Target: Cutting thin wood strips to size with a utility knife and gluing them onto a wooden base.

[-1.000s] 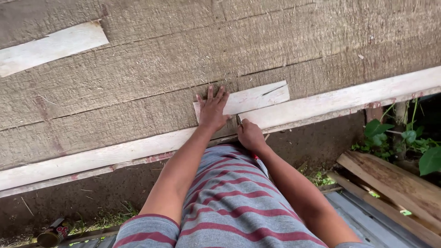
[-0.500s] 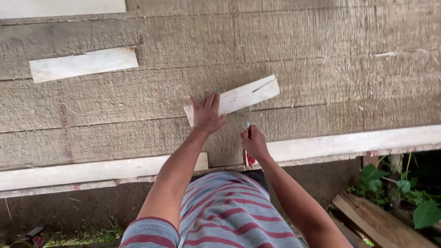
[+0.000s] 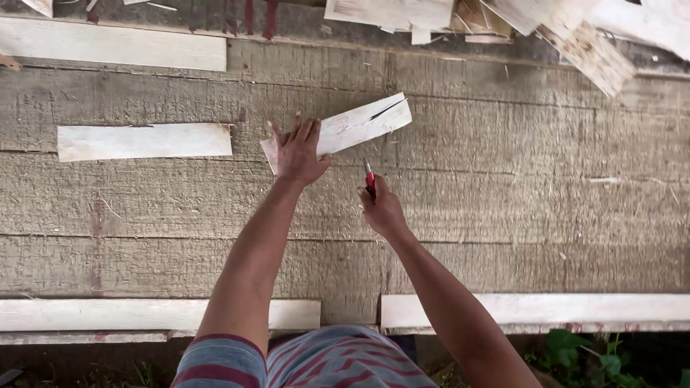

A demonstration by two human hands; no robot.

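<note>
A pale thin wood strip [image 3: 356, 126] with a dark slit near its right end lies tilted on a rough grey plank table [image 3: 503, 208]. My left hand [image 3: 298, 152] rests flat on the strip's left part, fingers spread, pressing it down. Just below the strip, my right hand [image 3: 381, 208] is closed around a small red-handled knife [image 3: 369, 177] whose tip points up toward the strip's lower edge without touching it.
Another pale strip [image 3: 144, 141] lies to the left and a longer one [image 3: 115, 44] at the upper left. Several stacked strips [image 3: 546, 21] sit along the far edge. Light boards [image 3: 532, 310] run along the near edge, with green plants [image 3: 596, 352] below right.
The view has tipped up and closer over the table. My left hand has slid the strip further up the planks, and my right hand has followed with the knife raised.
</note>
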